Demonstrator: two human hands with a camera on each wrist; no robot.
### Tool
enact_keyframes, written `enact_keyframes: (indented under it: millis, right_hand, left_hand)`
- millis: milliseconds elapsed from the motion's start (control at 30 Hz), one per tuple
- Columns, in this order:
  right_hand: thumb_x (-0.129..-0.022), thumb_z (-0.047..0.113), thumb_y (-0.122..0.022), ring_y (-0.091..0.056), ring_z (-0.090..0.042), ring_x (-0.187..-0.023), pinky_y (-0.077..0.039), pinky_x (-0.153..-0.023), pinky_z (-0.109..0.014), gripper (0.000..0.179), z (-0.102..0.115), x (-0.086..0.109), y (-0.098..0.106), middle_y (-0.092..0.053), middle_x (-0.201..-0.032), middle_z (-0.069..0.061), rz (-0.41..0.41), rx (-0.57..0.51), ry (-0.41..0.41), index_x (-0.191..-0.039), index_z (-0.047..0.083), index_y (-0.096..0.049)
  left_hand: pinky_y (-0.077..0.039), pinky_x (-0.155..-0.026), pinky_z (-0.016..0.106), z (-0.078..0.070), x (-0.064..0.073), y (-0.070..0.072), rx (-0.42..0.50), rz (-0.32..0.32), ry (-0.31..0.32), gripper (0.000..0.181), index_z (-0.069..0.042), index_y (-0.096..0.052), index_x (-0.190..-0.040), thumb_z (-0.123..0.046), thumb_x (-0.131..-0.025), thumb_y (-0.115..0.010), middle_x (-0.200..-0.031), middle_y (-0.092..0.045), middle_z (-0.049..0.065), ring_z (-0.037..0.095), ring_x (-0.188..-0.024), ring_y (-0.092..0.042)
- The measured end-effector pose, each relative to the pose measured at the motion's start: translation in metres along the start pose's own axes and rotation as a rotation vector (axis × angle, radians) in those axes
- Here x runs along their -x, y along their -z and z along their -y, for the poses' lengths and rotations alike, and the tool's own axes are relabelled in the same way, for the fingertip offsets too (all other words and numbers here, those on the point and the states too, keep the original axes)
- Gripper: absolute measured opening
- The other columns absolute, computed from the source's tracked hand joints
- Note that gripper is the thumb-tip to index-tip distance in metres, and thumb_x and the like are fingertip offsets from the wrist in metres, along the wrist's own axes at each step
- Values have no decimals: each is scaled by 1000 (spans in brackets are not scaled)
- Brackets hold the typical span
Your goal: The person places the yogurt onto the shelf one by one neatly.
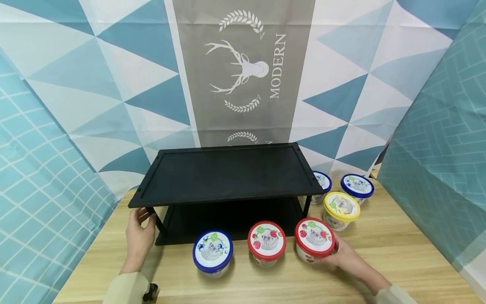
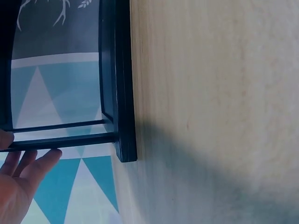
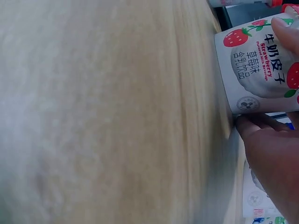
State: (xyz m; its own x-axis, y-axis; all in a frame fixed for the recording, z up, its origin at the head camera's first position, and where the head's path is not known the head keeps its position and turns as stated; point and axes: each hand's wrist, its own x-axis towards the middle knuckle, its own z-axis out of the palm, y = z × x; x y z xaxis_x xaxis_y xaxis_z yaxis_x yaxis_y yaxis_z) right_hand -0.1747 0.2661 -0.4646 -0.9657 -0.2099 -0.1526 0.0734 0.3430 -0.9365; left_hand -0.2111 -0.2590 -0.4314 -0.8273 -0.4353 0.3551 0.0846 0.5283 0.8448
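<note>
A black two-tier rack [image 1: 231, 175] stands on the table. My left hand [image 1: 139, 236] is at its front left leg; in the left wrist view the thumb and fingers [image 2: 41, 167] lie on opposite sides of the leg [image 2: 70, 141]. My right hand [image 1: 343, 258] grips a red-lidded strawberry cup [image 1: 314, 240] by its side, near the rack's front right corner. Strawberry pictures show on its white wall [image 3: 252, 100] in the right wrist view. Another red-lidded cup [image 1: 266, 240] stands just left of it, and a blue-lidded cup [image 1: 212, 252] farther left.
Right of the rack stand a yellow-lidded cup [image 1: 341, 207] and two blue-lidded cups, one [image 1: 357, 185] at the far right, the other [image 1: 322, 180] partly hidden by the rack. A patterned cloth [image 1: 243, 122] hangs behind. The wooden table [image 1: 288, 287] extends in front.
</note>
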Motion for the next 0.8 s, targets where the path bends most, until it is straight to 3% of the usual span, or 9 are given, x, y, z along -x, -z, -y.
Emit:
enact_keyframes:
  millis: [67,167,367,567,800]
  right_hand:
    - [-68,6,-80,-30,-46,-134,-32,-106,-54,103,0,0,-2,-29,-146,-29,-8,-7,0,-147,-2,-13]
    - [-66,5,-81,-34,-45,-132,-32,-105,-54,105,1,0,-4,-33,-143,-29,-33,9,14,-146,-2,-14]
    - [-62,8,-84,-38,-35,-130,-41,-97,-31,108,1,-2,-8,-37,-144,-20,-63,-8,34,-147,8,-16]
    - [-62,7,-85,-41,-40,-128,-38,-102,-47,107,3,2,-13,-40,-139,-26,-116,49,36,-145,1,-17]
    - [-63,9,-84,-44,-35,-126,-40,-101,-44,102,7,5,-17,-45,-137,-24,-141,61,1,-144,0,-23]
  left_hand:
    - [-42,-93,51,1,1,1,7,1,-7,39,-5,-41,-133,-6,-95,-48,-126,-51,23,38,-115,-52]
    - [-42,-94,53,3,1,2,2,7,-12,39,-6,-41,-133,-7,-95,-48,-125,-51,24,40,-116,-52]
    - [-42,-94,54,3,-2,1,-11,16,-23,41,-7,-41,-134,-5,-94,-49,-125,-51,25,41,-115,-52]
    - [-43,-92,53,2,-2,2,-17,11,-29,41,-6,-40,-134,-4,-93,-49,-123,-51,26,41,-114,-53]
    - [-43,-91,55,3,-2,2,-22,15,-38,41,-6,-40,-133,-3,-93,-49,-123,-51,26,44,-114,-53]
